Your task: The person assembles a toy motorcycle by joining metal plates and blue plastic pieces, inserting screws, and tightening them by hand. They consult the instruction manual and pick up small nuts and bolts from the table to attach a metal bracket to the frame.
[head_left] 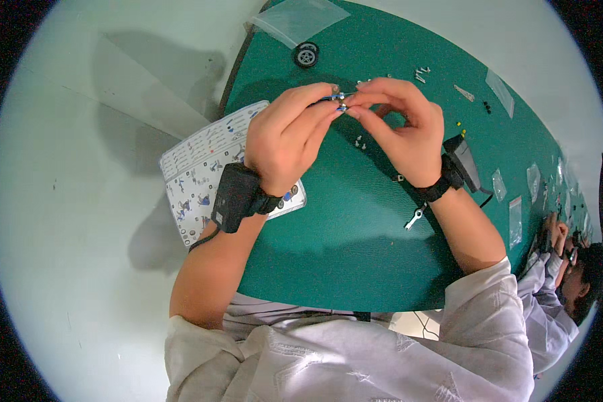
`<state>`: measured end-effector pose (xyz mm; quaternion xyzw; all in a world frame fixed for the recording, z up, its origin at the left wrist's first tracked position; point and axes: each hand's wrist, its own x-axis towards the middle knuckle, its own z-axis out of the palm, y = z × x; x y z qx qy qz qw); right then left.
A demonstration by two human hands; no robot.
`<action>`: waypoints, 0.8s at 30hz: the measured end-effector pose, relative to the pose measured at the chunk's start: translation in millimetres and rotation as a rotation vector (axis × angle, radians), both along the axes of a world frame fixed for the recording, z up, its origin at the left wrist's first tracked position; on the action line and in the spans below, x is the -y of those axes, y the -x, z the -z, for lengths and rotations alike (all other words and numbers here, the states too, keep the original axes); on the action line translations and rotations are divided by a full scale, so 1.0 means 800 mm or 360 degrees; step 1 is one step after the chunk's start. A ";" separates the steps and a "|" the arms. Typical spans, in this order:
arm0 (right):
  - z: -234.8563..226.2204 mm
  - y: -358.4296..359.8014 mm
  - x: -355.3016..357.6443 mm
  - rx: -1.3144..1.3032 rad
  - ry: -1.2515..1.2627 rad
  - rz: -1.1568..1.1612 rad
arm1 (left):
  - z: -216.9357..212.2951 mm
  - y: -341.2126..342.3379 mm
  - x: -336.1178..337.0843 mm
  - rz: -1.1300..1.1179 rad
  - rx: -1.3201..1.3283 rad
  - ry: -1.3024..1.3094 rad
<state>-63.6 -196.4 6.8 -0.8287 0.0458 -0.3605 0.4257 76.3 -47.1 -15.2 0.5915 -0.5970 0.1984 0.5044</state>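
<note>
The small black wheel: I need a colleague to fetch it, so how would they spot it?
Start at the green mat and go to its far edge, beyond both hands. The small black wheel lies beside a clear plastic bag; it is the only round, dark-tyred part there.

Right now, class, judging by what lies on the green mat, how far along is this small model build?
Early, it seems. Done: one black wheel stands assembled near the mat's far edge. In hand: the left hand and right hand pinch a small blue piece between their fingertips. Left: loose screws, a small silver wrench and several clear bags remain unused, with the instruction sheet open.
</note>
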 end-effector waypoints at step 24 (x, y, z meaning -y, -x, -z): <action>0.001 0.000 0.000 0.0107 0.0061 -0.0012 | -0.005 0.001 -0.001 0.0028 -0.0076 -0.0026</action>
